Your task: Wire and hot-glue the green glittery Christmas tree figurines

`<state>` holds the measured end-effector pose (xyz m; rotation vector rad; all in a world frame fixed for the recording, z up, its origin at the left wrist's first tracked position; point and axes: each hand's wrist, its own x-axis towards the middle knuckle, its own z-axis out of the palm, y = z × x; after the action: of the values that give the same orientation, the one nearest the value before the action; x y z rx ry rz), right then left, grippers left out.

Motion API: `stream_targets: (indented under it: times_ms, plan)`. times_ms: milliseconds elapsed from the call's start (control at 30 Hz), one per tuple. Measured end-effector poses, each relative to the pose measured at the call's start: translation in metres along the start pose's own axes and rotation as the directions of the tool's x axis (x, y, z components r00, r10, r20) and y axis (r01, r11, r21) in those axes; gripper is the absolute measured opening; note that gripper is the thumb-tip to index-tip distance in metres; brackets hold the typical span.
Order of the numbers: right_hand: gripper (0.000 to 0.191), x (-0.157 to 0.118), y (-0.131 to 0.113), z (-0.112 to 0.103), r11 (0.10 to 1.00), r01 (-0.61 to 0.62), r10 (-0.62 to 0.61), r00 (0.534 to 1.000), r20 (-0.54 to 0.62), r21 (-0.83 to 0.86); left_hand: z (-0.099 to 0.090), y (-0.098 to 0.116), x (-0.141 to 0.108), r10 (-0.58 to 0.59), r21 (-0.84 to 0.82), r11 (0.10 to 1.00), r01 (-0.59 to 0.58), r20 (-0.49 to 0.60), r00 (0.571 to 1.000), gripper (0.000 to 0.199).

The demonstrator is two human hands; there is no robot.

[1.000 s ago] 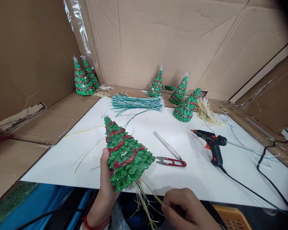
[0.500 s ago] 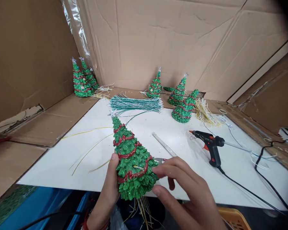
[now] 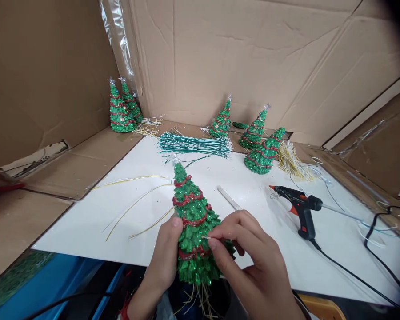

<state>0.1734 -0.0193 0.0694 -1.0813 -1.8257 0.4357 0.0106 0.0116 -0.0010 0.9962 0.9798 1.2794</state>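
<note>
A green glittery tree (image 3: 194,213) with red garlands and a clear star on top is held over the table's front edge. My left hand (image 3: 168,249) grips it from the left side, thumb on its front. My right hand (image 3: 243,258) pinches the end of a thin pale wire (image 3: 205,238) that sticks out of the tree's front, between thumb and forefinger. Several white and yellow wires (image 3: 203,300) hang from under the base.
A black hot glue gun (image 3: 300,206) rests at the right with its cord. A bundle of green wires (image 3: 195,144) lies at the back, near more trees (image 3: 262,153) and a yellow-white wire bundle (image 3: 291,162). Loose wires (image 3: 133,206) lie left. An orange basket (image 3: 323,306) is below.
My right thumb and forefinger have closed on the wire at the tree's front. The held tree has shifted right and now stands more upright. The view has shifted slightly.
</note>
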Motion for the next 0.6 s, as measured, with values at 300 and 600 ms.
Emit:
stream_targets:
  times_ms: [300,600]
  plan:
    - [0.012,0.007,-0.002,-0.01,0.998,-0.04,0.035,0.993,0.113,0.048,-0.002,-0.003,-0.002,0.072,0.114,0.99,-0.083,0.096,0.993,0.053]
    - [0.013,-0.001,0.009,-0.014,0.998,-0.037,0.034,0.997,0.073,0.041,0.0,0.0,-0.003,0.082,0.122,0.988,-0.093,0.099,0.992,0.053]
